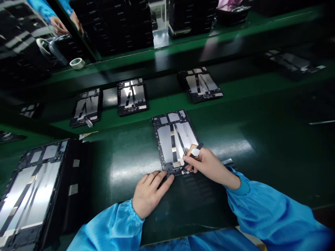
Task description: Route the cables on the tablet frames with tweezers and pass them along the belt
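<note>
An opened tablet (163,136) lies flat on the green bench in front of me, its silver battery plates, dark flex cables and black frame showing. My left hand (150,191) rests at its lower left corner, fingers stretched out and touching the edge. Pinched in my right hand (205,164) is a slim black pen-like tool (201,145) with a white patch on it. Its lower end points at the tablet's bottom right part; the fingers hide whether the tip touches.
On the left stands a stack topped by another opened tablet (31,188). More opened tablets (132,96) lie along a strip behind the bench. Beyond are a tape roll (77,63), black stacked trays (112,28) and another person's hands (59,26). A thin metallic rod (321,122) lies far right.
</note>
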Demonstrator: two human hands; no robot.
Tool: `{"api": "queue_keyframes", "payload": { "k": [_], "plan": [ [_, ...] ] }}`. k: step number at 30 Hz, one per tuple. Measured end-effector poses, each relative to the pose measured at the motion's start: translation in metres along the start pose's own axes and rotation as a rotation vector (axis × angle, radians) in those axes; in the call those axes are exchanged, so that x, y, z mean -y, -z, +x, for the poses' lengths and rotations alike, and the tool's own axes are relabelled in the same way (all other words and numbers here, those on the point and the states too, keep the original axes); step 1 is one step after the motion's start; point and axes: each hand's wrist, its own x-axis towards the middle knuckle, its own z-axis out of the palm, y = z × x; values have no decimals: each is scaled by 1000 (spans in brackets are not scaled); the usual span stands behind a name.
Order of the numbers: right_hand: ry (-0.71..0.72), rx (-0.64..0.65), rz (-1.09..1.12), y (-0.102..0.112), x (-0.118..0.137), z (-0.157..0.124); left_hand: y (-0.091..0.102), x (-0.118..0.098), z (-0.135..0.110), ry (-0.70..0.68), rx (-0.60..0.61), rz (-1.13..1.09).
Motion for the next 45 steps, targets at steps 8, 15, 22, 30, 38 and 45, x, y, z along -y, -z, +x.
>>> {"api": "queue_keyframes", "payload": {
  "k": [8,15,22,30,38,45],
  "plan": [
    [-9,0,10,0,2,-1,-1,0,1,-1,31,15],
    [5,-1,-14,0,6,0,0,-4,1,22,47,40],
    [49,-46,-57,-1,4,-1,-1,-17,15,105,139,81],
    [215,-493,59,8,-14,5,1,4,6,77,37,-167],
    [140,-242,402,6,-10,19,-11,6,35,83,44,-23],
    [216,-420,420,4,-20,26,-32,63,87,311,97,118]
  ]
}}
